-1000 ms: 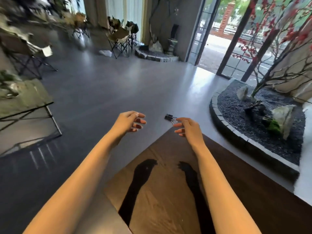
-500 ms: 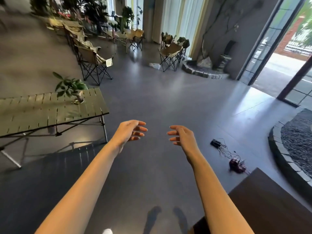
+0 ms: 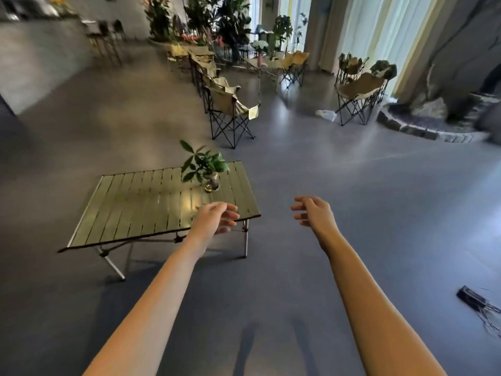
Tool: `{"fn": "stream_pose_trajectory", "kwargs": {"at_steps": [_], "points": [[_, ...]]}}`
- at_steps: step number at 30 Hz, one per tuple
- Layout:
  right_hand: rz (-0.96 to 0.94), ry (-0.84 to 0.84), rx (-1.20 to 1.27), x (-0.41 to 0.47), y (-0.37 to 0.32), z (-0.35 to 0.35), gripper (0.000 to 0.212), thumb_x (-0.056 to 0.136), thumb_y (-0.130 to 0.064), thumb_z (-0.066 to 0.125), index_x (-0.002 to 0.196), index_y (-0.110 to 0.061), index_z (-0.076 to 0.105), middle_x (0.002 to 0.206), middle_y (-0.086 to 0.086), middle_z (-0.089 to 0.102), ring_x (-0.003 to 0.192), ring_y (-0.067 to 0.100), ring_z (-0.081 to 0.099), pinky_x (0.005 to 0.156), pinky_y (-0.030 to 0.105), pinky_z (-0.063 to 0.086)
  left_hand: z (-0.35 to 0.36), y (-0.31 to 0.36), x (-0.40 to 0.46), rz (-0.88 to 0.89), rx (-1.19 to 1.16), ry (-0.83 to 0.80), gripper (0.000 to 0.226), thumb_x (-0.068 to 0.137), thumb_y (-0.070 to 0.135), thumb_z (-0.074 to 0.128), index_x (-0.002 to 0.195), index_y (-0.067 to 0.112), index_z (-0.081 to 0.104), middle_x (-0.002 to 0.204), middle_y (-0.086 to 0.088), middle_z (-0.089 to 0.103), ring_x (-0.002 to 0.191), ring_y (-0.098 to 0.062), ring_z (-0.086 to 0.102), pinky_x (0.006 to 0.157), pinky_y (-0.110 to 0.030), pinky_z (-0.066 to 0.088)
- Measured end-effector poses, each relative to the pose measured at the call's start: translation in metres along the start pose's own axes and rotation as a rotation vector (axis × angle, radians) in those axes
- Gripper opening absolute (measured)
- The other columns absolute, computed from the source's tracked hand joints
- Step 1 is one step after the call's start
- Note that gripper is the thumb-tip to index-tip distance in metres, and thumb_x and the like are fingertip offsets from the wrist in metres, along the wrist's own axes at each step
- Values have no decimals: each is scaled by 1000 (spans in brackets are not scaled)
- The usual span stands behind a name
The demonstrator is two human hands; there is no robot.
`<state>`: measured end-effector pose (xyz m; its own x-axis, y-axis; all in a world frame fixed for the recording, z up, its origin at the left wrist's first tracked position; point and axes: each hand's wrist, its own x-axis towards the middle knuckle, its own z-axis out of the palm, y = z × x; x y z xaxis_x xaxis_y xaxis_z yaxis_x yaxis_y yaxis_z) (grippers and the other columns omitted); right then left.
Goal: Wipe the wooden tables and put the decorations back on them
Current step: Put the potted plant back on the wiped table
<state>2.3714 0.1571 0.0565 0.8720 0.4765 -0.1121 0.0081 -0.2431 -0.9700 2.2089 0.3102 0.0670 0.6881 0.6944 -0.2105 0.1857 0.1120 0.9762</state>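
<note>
Both hands empty, left hand [image 3: 214, 218] and right hand [image 3: 314, 211] loosely curled (no writing legible), slatted table [image 3: 141, 210], potted plant [image 3: 207, 169]

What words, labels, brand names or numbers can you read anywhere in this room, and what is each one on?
No text here can be read.
Pale tag on the nearest folding chair: any print is too small and blurred.
Slatted table and plant in its glass vase: no marking shows.
Dark device on the floor at the right: no label can be made out.
</note>
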Motion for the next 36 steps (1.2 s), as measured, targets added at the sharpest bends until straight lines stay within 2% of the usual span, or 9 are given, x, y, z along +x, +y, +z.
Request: {"fn": "stream_pose_trajectory", "kwargs": {"at_steps": [4, 6, 10, 18, 24, 29, 33, 36], "points": [[5, -91, -22, 59, -14, 77, 27, 96, -17, 37, 102, -15, 63, 91, 3, 67, 75, 17, 59, 69, 28, 48, -61, -6, 53, -23, -17, 105, 29, 100, 17, 36, 89, 10, 62, 78, -5, 66, 67, -15, 60, 64, -26, 49], [33, -138, -18, 91, -11, 109, 26, 96, -17, 38, 101, -14, 63, 92, 5, 67, 75, 18, 58, 68, 29, 47, -81, -14, 84, -38, -30, 135, 27, 99, 17, 36, 91, 9, 61, 77, -5, 66, 66, -16, 60, 63, -26, 49], [121, -190, -8, 155, 4, 160, 23, 95, -16, 41, 100, -11, 64, 89, 5, 65, 70, 18, 57, 62, 26, 46, -108, -26, 153, -95, -35, 185, 26, 99, 15, 37, 91, 7, 61, 74, -5, 64, 60, -13, 58, 51, -20, 47], [191, -206, -80, 330, 1, 248, 23, 96, -17, 43, 107, -10, 62, 87, 2, 62, 70, 16, 56, 64, 28, 48, -157, -26, 333, -161, -57, 268, 24, 99, 15, 39, 88, 11, 60, 79, -6, 61, 67, -15, 57, 61, -24, 47], [287, -242, -184, 414, 27, 308, 29, 96, -16, 44, 122, -8, 53, 102, 6, 59, 78, 18, 57, 65, 27, 48, -192, -48, 437, -251, -63, 302, 23, 98, 13, 39, 86, 12, 59, 80, -6, 60, 69, -14, 57, 62, -23, 48], [391, -239, -253, 478, 76, 365, 36, 94, -15, 48, 129, -7, 47, 105, 5, 56, 85, 17, 55, 74, 30, 48, -221, -104, 533, -356, 92, 197, 25, 99, 11, 38, 86, 10, 61, 79, -6, 61, 68, -12, 57, 59, -19, 47], [447, -274, -297, 509, 126, 401, 39, 91, -11, 50, 130, -6, 46, 105, 6, 57, 85, 17, 54, 74, 31, 47, -220, -167, 579, -467, 155, 115, 26, 99, 10, 36, 89, 8, 60, 81, -5, 59, 72, -12, 55, 60, -19, 43], [440, -307, -328, 532, 167, 427, 46, 88, -13, 55, 133, -9, 45, 115, 6, 58, 94, 19, 56, 85, 35, 48, -212, -214, 609, -495, 162, 86, 22, 99, 9, 36, 102, 8, 58, 94, -8, 57, 75, -10, 52, 62, -17, 42]]}}
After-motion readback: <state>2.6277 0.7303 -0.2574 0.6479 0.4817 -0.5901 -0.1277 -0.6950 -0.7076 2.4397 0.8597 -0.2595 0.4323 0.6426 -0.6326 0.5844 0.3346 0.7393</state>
